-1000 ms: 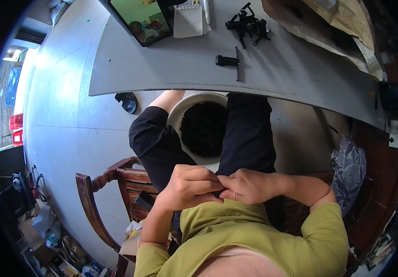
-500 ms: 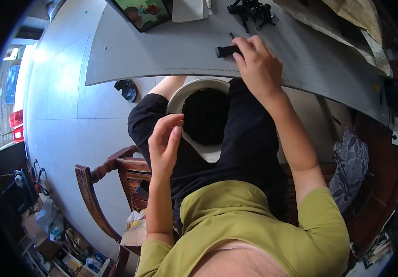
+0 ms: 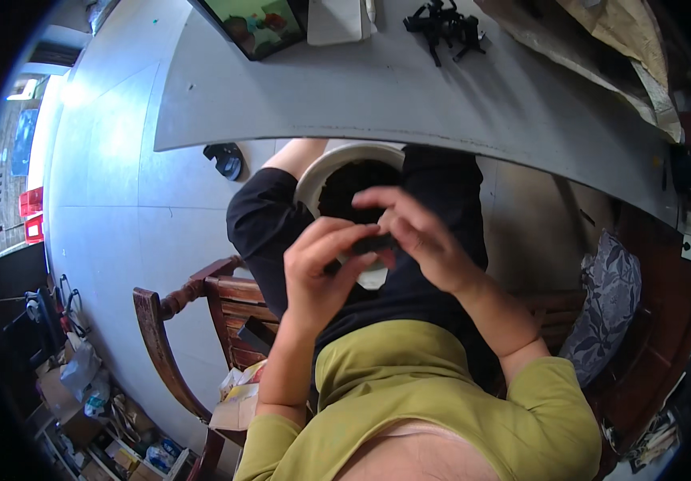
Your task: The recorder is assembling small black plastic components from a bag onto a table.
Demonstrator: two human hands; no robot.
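Over my lap, my two hands have come together around a small, dark, block-like black piece [image 3: 371, 245]. My left hand [image 3: 319, 263] grips it between thumb and fingers. From the other side, my right hand [image 3: 433, 250] has its thumb and fingertips at the piece, one finger stretched above it and smeared by motion. Fingers cover much of the piece, so its exact kind does not show. Below the hands, between my knees, a whitish bucket [image 3: 307, 191] holds a mass of black things [image 3: 353, 178], partly hidden by my right hand.
Ahead is a grey table [image 3: 345, 92]. On it lie several black plastic parts [image 3: 445, 30], a screen [image 3: 255, 26], a white pad [image 3: 334, 20] and brown paper [image 3: 602, 48]. A wooden chair arm [image 3: 157, 341] stands left, a patterned cushion [image 3: 606, 309] right. A black shoe [image 3: 223, 161] is on the floor.
My right hand has carried the black piece from the table's near edge back over my lap. My left hand has moved right and closed on it.
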